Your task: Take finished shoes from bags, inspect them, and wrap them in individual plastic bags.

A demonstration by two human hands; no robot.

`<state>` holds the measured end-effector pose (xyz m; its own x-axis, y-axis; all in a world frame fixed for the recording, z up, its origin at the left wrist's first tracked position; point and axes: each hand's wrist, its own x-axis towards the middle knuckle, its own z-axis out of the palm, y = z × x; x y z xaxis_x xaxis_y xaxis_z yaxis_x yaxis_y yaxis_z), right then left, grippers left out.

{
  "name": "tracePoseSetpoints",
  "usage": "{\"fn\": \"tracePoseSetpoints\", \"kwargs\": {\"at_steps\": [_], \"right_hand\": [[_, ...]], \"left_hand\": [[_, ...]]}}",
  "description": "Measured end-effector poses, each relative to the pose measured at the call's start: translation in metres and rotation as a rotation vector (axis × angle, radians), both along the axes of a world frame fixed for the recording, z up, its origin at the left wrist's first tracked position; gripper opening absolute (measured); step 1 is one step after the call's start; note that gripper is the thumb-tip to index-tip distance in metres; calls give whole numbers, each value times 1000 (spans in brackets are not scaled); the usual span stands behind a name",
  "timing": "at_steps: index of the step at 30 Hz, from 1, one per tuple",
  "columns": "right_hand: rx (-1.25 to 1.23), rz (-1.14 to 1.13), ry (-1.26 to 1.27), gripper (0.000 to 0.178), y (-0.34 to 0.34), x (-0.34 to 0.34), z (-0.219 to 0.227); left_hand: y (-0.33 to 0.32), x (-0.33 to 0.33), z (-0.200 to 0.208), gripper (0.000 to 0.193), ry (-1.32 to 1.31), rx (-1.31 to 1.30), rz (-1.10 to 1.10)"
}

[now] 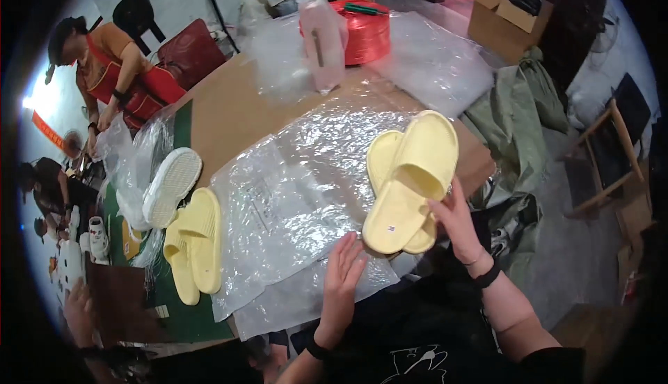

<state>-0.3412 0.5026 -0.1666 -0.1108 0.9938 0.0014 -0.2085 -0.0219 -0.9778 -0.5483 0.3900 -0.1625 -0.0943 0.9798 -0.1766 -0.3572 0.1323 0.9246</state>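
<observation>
My right hand [456, 224] grips a pair of pale yellow slippers [410, 189] by the side, thumb on the near edge of the upper one. The two slippers overlap, toes pointing away from me, above the table's right part. My left hand [344, 272] holds nothing; its fingers are stretched out by the near edge of the clear plastic bags [278, 210]. These bags lie flat and layered across the table's middle, wrinkled and shiny. Another pair of yellow slippers [198, 245] lies to the left of the bags, beside a white shoe [172, 187] showing its sole.
A red roll of plastic twine [365, 36] stands at the table's far side, beside a wrapped pinkish bundle [323, 46] and more clear bags [438, 64]. Green sacks [515, 119] and a cardboard box [508, 25] are to the right. A co-worker in a red apron [142, 84] handles plastic at far left.
</observation>
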Motion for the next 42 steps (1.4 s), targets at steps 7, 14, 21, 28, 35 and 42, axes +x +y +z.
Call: {"fn": "tracePoseSetpoints", "kwargs": {"at_steps": [7,14,21,28,35,42], "right_hand": [[-259,-23,68,53,-4,-1,9],[-76,-56,-31,42,16,22,-13],[160,-155,-279,44,39,24,3],[699,-327,-968,40,30,13,-13],[823,-23,-1054,31,-4,-22,9],[589,78,-939,32,11,-31,-3]], "left_hand": [[6,0,0,59,65,79,45],[14,-21,-11,52,280,230,202],[16,2,-12,45,786,270,-42],[21,4,-16,45,930,342,-19],[22,-3,-17,47,1018,360,-75],[26,-17,-5,45,1130,384,68]]}}
